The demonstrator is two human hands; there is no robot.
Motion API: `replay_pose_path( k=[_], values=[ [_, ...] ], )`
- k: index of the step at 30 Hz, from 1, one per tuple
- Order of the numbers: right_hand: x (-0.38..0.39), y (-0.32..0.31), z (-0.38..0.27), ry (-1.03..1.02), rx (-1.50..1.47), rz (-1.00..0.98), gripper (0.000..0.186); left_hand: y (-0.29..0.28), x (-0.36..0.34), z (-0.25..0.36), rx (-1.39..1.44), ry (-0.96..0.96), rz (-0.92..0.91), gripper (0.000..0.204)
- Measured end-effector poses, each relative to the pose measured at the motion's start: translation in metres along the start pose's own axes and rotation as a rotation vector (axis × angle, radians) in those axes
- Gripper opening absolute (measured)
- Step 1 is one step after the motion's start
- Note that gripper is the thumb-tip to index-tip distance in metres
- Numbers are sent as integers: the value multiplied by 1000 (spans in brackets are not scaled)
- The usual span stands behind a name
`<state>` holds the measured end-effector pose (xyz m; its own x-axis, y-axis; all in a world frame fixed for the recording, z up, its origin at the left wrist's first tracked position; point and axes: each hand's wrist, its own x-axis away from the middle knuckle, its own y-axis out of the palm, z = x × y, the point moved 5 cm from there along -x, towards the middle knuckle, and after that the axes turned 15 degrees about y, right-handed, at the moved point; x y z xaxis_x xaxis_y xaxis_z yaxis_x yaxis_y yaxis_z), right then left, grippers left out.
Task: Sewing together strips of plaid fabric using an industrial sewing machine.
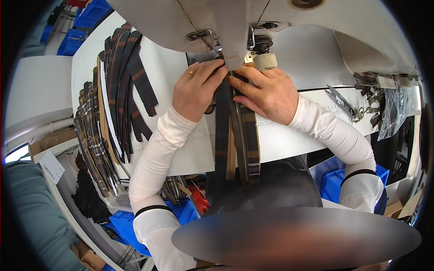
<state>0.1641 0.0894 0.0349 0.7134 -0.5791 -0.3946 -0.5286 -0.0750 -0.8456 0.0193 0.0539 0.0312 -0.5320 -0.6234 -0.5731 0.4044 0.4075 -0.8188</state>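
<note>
A sewing machine (149, 18) hangs over strips that run from its needle area down past the table's front edge: a dark fabric band (221, 135) beside a metal zipper (239, 135), with tan and plaid strips. My left hand (194, 92) pinches the dark band's upper end just left of the presser area, fingertips together; what lies under them is partly hidden. My right hand (269, 95) grips the zipper and the strip beneath it, fingers curled onto them just below a knurled knob (265, 61). The needle itself is hidden behind the machine's head.
On the white table (289, 140) lie piles of dark checked strips (135, 67) and plaid strips (88, 135) at left, and snips (339, 99), zipper pulls (366, 108) and a plastic bag (391, 113) at right. Blue bins (122, 226) stand below; a grey shelf (40, 90) is left.
</note>
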Motion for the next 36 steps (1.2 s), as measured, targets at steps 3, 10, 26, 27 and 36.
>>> replay_pose_path(
  k=[3,10,26,27,36],
  values=[
    [0,0,0,-1,4,6,38,1,1,-1,22,-22,-3,36],
    [0,0,0,-9,21,20,37,1,-1,-2,33,19,10,27],
    [-2,-2,1,17,2,-15,45,3,1,3,-41,20,-13,22],
    [-2,-3,1,6,5,-6,45,3,1,2,-38,11,-20,21],
    [-2,-2,2,5,12,-2,46,1,1,2,30,3,-10,38]
  ],
)
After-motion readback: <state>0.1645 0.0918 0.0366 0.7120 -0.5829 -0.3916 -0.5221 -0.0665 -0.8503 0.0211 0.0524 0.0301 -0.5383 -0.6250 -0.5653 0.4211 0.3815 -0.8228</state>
